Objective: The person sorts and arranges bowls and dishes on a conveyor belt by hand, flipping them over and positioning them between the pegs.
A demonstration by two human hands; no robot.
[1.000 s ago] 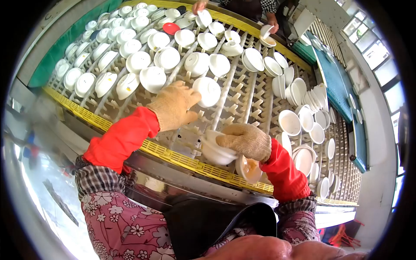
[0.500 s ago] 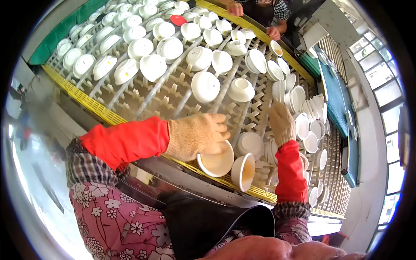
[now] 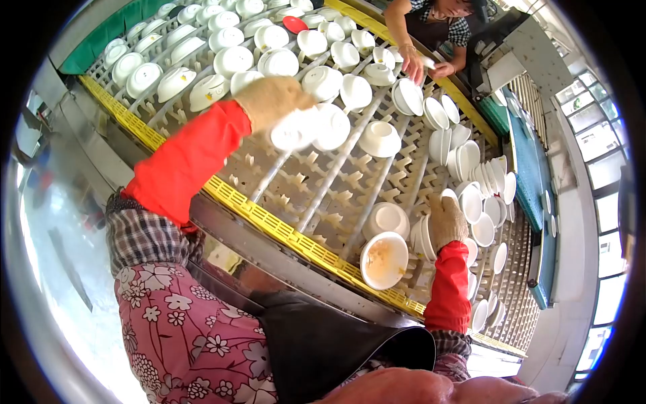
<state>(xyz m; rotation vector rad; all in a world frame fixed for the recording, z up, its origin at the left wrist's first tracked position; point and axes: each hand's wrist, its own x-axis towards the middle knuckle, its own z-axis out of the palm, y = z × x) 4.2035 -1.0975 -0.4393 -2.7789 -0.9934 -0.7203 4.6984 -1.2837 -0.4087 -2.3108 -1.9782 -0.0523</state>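
My left hand (image 3: 276, 104), in a tan knit glove, reaches over the rack conveyor (image 3: 276, 182). Its blurred fingers are closed on a white bowl (image 3: 293, 132), beside another upside-down bowl (image 3: 332, 126). My right hand (image 3: 448, 222), gloved alike, is among the dishes on the right. Its fingers are bent, and a white bowl (image 3: 449, 194) shows at their tips, partly hidden. Left of that hand stand tilted bowls (image 3: 425, 237). An upright bowl with orange-brown residue (image 3: 384, 260) rests at the near yellow edge, touching an upside-down bowl (image 3: 388, 221).
Many white bowls (image 3: 232, 60) and a red dish (image 3: 294, 25) cover the far left. Tilted dishes (image 3: 469, 160) crowd the right. Across the conveyor, a co-worker's hands (image 3: 420, 64) hold a white dish. A yellow edge strip (image 3: 269, 232) borders the near side; a blue belt (image 3: 521, 151) runs at right.
My left hand has carried a bowl from the near edge up and left. My right hand has drawn nearer. The residue bowl now faces up more, and the co-worker leans in with both hands together.
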